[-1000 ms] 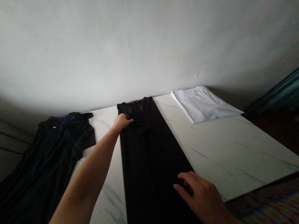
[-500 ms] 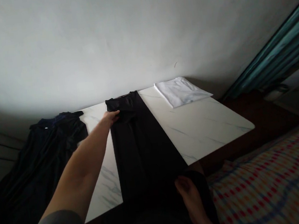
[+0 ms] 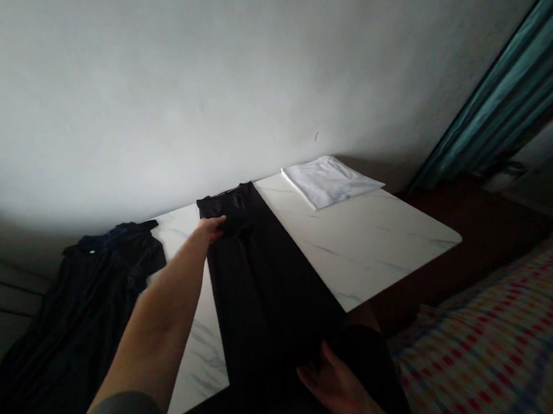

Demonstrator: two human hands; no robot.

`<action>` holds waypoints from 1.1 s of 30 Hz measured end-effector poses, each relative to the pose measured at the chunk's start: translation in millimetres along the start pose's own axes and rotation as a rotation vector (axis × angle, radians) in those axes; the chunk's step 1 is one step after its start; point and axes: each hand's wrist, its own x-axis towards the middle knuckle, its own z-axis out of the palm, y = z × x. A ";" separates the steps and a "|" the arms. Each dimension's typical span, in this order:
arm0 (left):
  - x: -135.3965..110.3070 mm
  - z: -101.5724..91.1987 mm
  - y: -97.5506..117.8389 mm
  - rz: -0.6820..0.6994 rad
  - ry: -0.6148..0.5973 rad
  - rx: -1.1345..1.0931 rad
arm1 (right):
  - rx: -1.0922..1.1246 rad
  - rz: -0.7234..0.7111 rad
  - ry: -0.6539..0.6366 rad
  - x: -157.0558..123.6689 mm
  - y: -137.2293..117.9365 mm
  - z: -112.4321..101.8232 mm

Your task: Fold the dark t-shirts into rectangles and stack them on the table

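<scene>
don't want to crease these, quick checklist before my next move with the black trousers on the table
1. The left hand rests on the waist end of the black trousers: ok.
2. The right hand is at the leg end: ok. Whether its grip is closed: cannot tell, too dark.
3. The trousers lie straight and flat along the table: ok.
4. Leg end supported: not ok, it hangs past the near table edge.
5. The folded white garment is apart from the trousers: ok.
6. The dark dress is apart from them, with bare table between: ok.

Matt black cloth trousers on a glossy (marble-veined) white tabletop.
</scene>
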 end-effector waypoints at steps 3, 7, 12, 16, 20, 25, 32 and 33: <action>-4.2 5.2 -2.5 0.012 0.006 0.049 | 0.076 -0.002 0.052 -0.8 4.5 -2.2; -9.3 10.1 -1.0 0.090 0.035 0.088 | 0.159 0.032 0.095 -4.5 10.5 -5.9; -13.3 7.6 -1.6 0.151 0.062 0.130 | 0.092 0.037 0.157 -18.4 15.7 -7.5; -12.8 3.7 -4.3 0.132 0.041 0.177 | 0.004 -0.032 0.205 -28.2 17.6 -13.2; -12.2 4.2 -1.4 0.086 0.034 0.255 | -0.016 -0.066 0.267 -32.7 15.8 -21.3; -17.0 12.4 6.2 0.083 0.033 0.301 | -0.002 0.059 0.315 -39.1 9.4 -25.3; -23.5 19.9 7.5 0.140 0.045 0.305 | -0.218 0.079 0.236 -32.4 13.6 -46.9; -23.4 19.4 6.6 0.158 0.056 0.305 | -0.274 0.068 0.226 -30.9 15.9 -50.2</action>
